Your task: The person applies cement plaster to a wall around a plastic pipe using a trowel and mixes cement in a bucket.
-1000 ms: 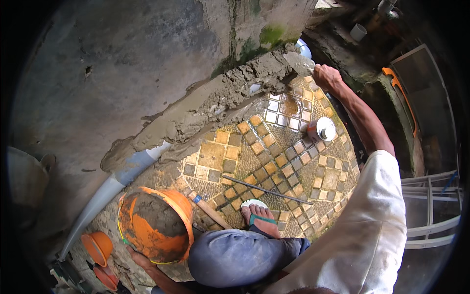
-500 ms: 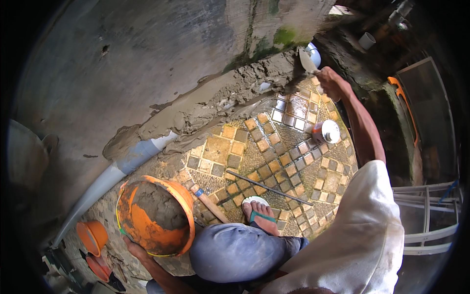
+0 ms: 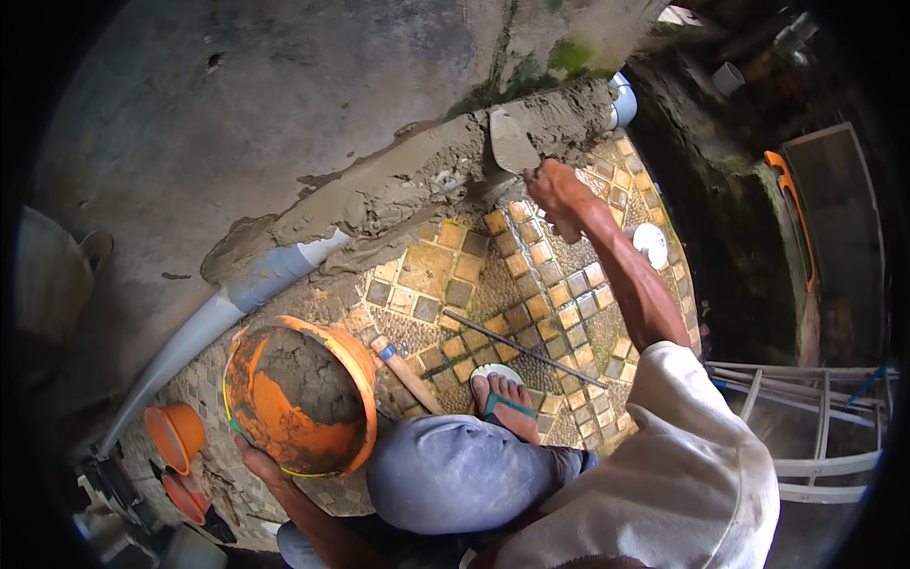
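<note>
My right hand (image 3: 561, 192) is closed round the handle of a trowel (image 3: 513, 144), whose blade lies against the wet mortar (image 3: 398, 185) banked along the foot of the wall. The mortar covers much of a grey pipe (image 3: 275, 278); a light-blue pipe end (image 3: 624, 100) shows at its far right. At lower left, my left hand (image 3: 258, 461) grips the edge of a tilted orange bucket (image 3: 354, 365), near its yellow-green handle. Grey mortar (image 3: 308, 375) is inside the bucket. The left fingertips are partly hidden behind it.
A wooden-handled tool (image 3: 408, 376) lies beside the bucket, and a dark rod (image 3: 521, 348) crosses the patterned tiles. Under my right forearm stands a white-topped can (image 3: 650, 245). Two orange bowls (image 3: 175, 436) are at left. At right are an orange-framed saw (image 3: 794, 209) and a white metal frame (image 3: 825, 465).
My right hand has moved the trowel leftward along the mortar, away from the light-blue pipe end. My left hand stays on the bucket. The view has shifted slightly.
</note>
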The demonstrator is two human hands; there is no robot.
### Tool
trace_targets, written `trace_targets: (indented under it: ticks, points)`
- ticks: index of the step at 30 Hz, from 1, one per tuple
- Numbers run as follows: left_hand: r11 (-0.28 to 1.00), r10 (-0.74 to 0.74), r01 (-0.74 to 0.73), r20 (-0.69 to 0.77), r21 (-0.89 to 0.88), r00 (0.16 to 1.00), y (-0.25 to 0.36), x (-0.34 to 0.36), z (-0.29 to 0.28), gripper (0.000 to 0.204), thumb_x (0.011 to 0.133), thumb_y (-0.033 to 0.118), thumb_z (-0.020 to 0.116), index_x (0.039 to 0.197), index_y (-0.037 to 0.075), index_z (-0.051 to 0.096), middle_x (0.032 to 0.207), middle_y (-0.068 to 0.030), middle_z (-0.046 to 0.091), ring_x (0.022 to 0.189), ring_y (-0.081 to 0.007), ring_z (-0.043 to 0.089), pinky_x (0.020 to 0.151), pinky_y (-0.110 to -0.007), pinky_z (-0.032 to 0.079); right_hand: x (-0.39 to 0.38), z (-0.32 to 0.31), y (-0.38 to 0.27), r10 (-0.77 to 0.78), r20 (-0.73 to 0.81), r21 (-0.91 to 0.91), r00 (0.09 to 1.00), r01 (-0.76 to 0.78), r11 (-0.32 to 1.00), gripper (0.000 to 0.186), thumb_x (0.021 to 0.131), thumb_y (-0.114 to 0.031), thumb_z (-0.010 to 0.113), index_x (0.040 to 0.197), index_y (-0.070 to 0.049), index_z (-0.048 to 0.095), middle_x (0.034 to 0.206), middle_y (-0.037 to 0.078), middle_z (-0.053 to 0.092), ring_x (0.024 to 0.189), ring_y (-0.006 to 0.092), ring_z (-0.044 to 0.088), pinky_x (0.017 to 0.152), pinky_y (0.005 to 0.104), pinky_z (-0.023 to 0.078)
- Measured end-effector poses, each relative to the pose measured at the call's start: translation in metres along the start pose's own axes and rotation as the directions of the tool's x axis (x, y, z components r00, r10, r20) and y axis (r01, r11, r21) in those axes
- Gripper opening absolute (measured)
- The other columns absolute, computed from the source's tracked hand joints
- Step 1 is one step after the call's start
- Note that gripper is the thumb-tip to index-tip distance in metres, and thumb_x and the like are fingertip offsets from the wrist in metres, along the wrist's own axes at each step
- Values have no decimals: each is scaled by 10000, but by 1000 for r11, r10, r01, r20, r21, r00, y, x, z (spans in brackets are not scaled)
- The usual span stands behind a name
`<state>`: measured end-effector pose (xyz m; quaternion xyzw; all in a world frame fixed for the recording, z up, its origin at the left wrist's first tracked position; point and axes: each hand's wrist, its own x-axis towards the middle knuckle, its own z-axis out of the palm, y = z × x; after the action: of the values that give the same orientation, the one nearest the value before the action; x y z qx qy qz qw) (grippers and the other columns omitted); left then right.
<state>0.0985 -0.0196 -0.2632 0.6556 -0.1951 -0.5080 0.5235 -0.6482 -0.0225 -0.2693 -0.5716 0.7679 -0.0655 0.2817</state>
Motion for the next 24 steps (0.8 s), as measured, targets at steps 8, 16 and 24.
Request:
trace_targets:
  ticks: [8,16,24]
  points:
    - [998,-4,2,-26,-56,1000,8,-14,-10,657,1106,484,391,1464,-57,495,1462,-161,581,1234,-303,628,1060,-410,490,-59,43,-100,150,-89,606,985,-66,793,540,1103,-490,393,897,-20,559,646,32,498,479,152,498,425,367,498]
    - [985,144,-132,-102,114,984,42,-63,56,578,1112,410,414,1375,-77,582,1333,-164,645,1160,-268,656,1030,-393,507,-133,98,-165,-108,-63,608,992,124,785,419,1055,-379,570,1134,32,602,779,138,620,632,245,631,608,418,493]
    - [626,476,-352,18,696,879,67,-89,131,595,1084,485,450,1154,-46,710,867,-109,659,814,-275,623,806,-445,500,-112,75,-234,-727,-109,-97,678,720,687,233,944,-156,710,1110,8,709,1045,165,737,782,355,737,672,447,609]
